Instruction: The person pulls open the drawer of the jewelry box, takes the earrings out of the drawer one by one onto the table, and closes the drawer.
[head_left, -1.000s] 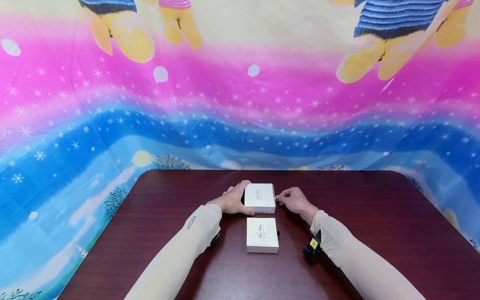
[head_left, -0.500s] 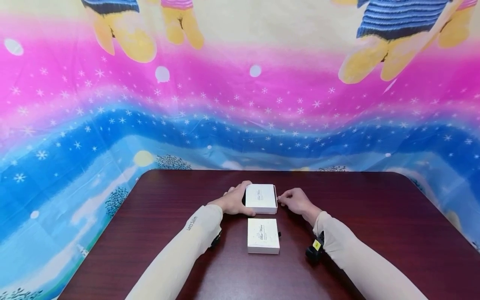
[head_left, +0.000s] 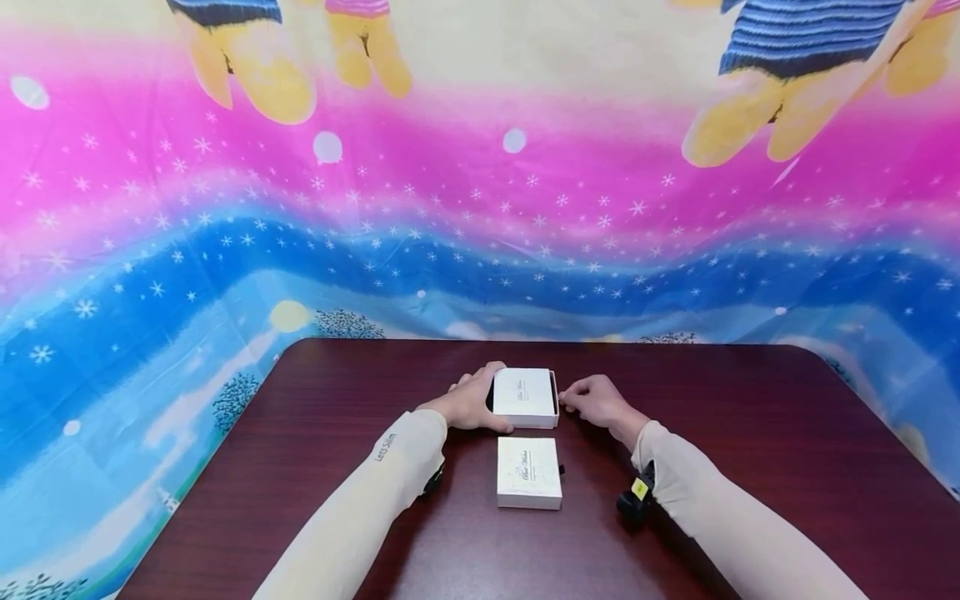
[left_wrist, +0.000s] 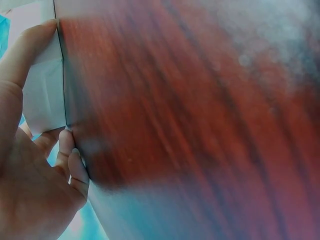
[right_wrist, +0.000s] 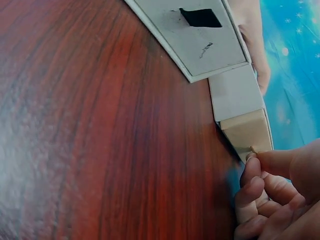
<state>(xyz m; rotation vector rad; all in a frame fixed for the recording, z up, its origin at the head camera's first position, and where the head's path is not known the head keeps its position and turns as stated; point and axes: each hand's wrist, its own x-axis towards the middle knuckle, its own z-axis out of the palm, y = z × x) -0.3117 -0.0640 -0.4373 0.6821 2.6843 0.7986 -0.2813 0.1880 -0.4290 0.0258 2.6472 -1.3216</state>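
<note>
White square cardboard box [head_left: 528,473]: lower centre, closed, neither of your hands on it.
Your left hand [head_left: 467,404]: left of centre, spread, gripping the farther white cardboard box [head_left: 522,393], mid-frame.
Your right hand [head_left: 596,402]: right of centre, curled, pinching at the beige card drawer [right_wrist: 245,131].
Drawer: peeking out; most seems left inside.

I reach both arms forward, the left arm [head_left: 360,508] and the right arm [head_left: 738,508]. My left hand [head_left: 468,407] grips with its thumb apart from its fingers, some hidden, I think. My right hand [head_left: 596,402] pinches.
</note>
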